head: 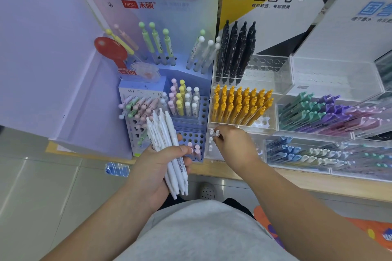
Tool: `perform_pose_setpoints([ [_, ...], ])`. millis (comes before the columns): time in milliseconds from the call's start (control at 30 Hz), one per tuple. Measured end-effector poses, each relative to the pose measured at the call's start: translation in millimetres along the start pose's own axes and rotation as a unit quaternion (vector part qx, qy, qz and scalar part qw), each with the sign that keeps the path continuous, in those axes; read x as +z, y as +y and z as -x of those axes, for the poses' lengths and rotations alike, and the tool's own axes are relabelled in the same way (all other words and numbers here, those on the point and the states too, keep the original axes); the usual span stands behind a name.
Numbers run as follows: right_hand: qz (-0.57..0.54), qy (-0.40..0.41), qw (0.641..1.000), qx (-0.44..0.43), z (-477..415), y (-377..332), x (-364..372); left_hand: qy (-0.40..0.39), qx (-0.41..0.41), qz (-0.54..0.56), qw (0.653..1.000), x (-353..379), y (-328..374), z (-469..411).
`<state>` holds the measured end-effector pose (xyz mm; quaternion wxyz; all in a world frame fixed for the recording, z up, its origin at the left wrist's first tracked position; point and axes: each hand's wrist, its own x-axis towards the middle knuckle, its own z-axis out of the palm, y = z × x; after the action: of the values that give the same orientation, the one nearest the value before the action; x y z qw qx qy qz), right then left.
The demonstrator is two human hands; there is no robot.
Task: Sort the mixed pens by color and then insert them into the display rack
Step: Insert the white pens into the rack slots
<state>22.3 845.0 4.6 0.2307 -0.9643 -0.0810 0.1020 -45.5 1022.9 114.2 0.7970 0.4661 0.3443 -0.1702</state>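
The right hand (235,146) has its fingers curled, and its fingertips pinch the top of one white pen (217,133). It holds the pen upright over the clear rack (269,131), just below the yellow pens (239,106). I judge the upright hold is for pushing the tip straight down into a hole. A few white pens (210,140) already stand there, touching or almost touching the pinched one, so this compartment seems to be reserved for white.

The left hand (154,167), below and to the left of the yellow pens, is wrapped around a bundle (169,133) of white pens, with the thumb pressed across them. The bundle points up and away, probably so that the right hand can take the next pen easily. Behind the bundle, left of the yellow pens, a blue rack (191,137) carries pastel pens (184,101). Many of the blue rack's holes are free.
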Motion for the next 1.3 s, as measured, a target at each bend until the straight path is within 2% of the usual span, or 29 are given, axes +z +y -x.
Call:
perform_pose_setpoints([
  [133, -0.01, -0.011, 1.0, 0.002, 2, 3, -2, -0.002, 0.0, -0.009, 1.0, 1, -1, -1],
  [300, -0.036, -0.008, 0.998, 0.045, 18, 13, -28, -0.012, -0.003, -0.021, 1.0, 9, 0, -4],
  [400, -0.131, -0.012, 0.99, 0.051, 31, 8, -56, -0.035, -0.007, -0.043, 0.998, 16, 2, -6],
  [567, -0.364, -0.083, 0.926, 0.053, 49, -24, -98, -0.05, 0.008, -0.026, 0.998, 38, 3, -7],
  [667, -0.451, -0.117, 0.884, 0.049, 56, -37, -106, -0.029, 0.009, 0.025, 0.999, 51, 6, -10],
  [733, -0.481, -0.114, 0.868, 0.053, 59, -39, -105, -0.017, 0.006, 0.037, 0.999, 56, 9, -12],
  [1033, -0.509, -0.084, 0.853, 0.074, 61, -35, -103, -0.014, 0.004, 0.04, 0.999, 63, 4, -11],
  [1300, -0.483, -0.109, 0.867, 0.062, 61, -40, -97, -0.003, 0.021, 0.015, 1.0, 55, 3, -9],
])
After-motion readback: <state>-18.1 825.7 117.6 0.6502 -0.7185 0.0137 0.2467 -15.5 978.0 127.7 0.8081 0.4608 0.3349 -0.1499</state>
